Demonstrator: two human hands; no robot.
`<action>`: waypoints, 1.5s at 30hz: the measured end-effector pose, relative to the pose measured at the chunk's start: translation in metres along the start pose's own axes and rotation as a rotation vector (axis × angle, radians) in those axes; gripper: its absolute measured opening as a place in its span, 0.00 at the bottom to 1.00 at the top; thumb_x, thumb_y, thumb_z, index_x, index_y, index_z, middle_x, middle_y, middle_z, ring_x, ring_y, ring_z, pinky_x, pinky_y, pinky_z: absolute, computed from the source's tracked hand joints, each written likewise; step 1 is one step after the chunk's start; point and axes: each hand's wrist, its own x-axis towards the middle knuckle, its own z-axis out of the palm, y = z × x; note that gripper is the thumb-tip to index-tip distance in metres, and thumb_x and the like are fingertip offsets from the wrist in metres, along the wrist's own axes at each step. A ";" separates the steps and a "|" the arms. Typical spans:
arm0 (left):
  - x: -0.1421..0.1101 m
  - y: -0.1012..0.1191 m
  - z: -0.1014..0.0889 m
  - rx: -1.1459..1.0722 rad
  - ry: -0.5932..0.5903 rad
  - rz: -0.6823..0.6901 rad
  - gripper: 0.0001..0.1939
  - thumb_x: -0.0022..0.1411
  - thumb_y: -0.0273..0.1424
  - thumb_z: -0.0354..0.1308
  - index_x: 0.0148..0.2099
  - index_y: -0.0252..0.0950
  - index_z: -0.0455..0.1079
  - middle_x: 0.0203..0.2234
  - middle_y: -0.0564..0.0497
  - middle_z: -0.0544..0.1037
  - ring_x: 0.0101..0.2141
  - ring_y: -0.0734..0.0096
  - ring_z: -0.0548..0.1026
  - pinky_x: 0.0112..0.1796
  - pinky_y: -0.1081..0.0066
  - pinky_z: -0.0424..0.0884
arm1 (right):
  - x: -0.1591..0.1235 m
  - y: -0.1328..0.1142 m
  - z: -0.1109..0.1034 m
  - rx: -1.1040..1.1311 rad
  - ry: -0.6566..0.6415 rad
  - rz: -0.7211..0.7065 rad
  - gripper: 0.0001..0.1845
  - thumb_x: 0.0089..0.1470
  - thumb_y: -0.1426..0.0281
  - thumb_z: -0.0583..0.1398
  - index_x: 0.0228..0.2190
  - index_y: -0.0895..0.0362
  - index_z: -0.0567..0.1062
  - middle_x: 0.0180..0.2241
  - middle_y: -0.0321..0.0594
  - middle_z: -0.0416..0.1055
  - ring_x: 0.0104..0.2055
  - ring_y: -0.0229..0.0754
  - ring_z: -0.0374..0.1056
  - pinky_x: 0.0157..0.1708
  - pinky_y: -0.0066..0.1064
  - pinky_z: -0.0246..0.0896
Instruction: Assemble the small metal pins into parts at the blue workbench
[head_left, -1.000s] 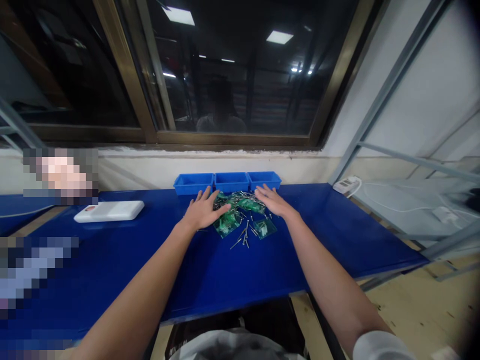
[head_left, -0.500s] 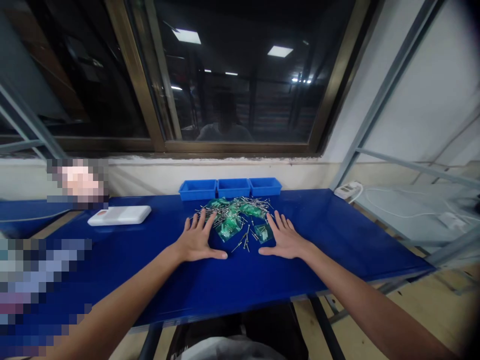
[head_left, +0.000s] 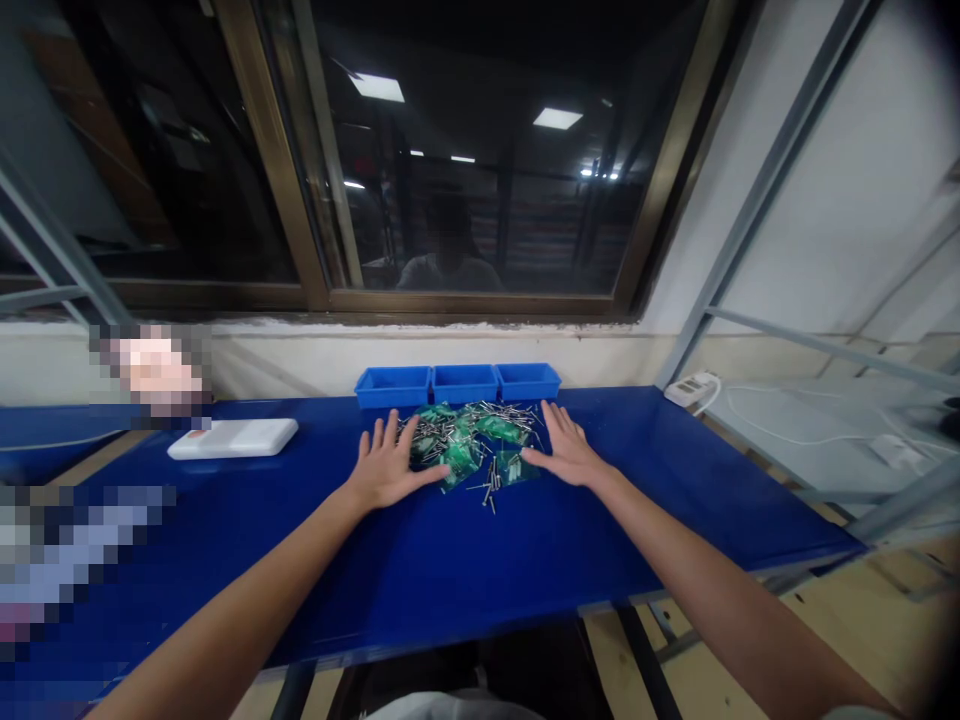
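Note:
A loose pile of metal screws (head_left: 491, 482) and small green-tinted plastic packets (head_left: 459, 455) lies on the blue tabletop (head_left: 450, 570). At the pile's left edge is my left hand (head_left: 386, 470), palm down with fingers spread, its thumb over a packet. My right hand (head_left: 570, 448) flanks the pile on the right, fingers stretched forward and thumb pointing in at another packet (head_left: 516, 466). Neither hand grips anything. Whether the fingertips press on the screws is hard to make out.
Three blue bins (head_left: 465, 383) stand in a row behind the pile, against the wall. A white oblong device (head_left: 232, 438) lies to the left. On the right, a power strip (head_left: 691, 388) with a white cable sits by a metal frame (head_left: 772, 180). A blurred-out person is at far left.
Both hands have moved slightly forward around the pile, their thumbs now over or beside the packets. The packets and screws are bunched a little closer together. The camera view has shifted slightly.

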 end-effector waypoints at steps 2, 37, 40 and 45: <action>0.007 -0.017 -0.002 -0.040 0.033 -0.078 0.53 0.50 0.63 0.43 0.68 0.34 0.41 0.65 0.39 0.41 0.64 0.43 0.40 0.59 0.48 0.43 | 0.013 0.012 -0.006 0.069 0.000 0.048 0.54 0.47 0.37 0.46 0.64 0.56 0.36 0.66 0.48 0.32 0.68 0.52 0.26 0.63 0.48 0.27; 0.061 0.003 -0.009 -0.252 0.345 -0.039 0.17 0.58 0.30 0.47 0.44 0.36 0.74 0.40 0.47 0.79 0.41 0.62 0.75 0.46 0.68 0.69 | 0.077 -0.005 0.011 0.353 0.581 0.228 0.23 0.53 0.53 0.49 0.26 0.55 0.75 0.29 0.41 0.74 0.34 0.45 0.67 0.38 0.33 0.58; 0.059 -0.003 -0.015 -0.257 0.292 -0.051 0.17 0.57 0.31 0.48 0.44 0.36 0.75 0.39 0.48 0.79 0.40 0.62 0.76 0.46 0.68 0.69 | 0.076 0.000 0.008 0.335 0.561 0.257 0.21 0.53 0.54 0.50 0.23 0.55 0.74 0.26 0.40 0.73 0.33 0.44 0.66 0.36 0.31 0.56; 0.058 -0.014 -0.016 -0.167 0.156 0.132 0.18 0.54 0.27 0.48 0.43 0.38 0.76 0.42 0.48 0.77 0.42 0.62 0.74 0.47 0.67 0.68 | 0.076 0.002 0.007 0.367 0.547 0.252 0.21 0.53 0.55 0.51 0.23 0.55 0.73 0.25 0.39 0.71 0.33 0.42 0.65 0.35 0.29 0.54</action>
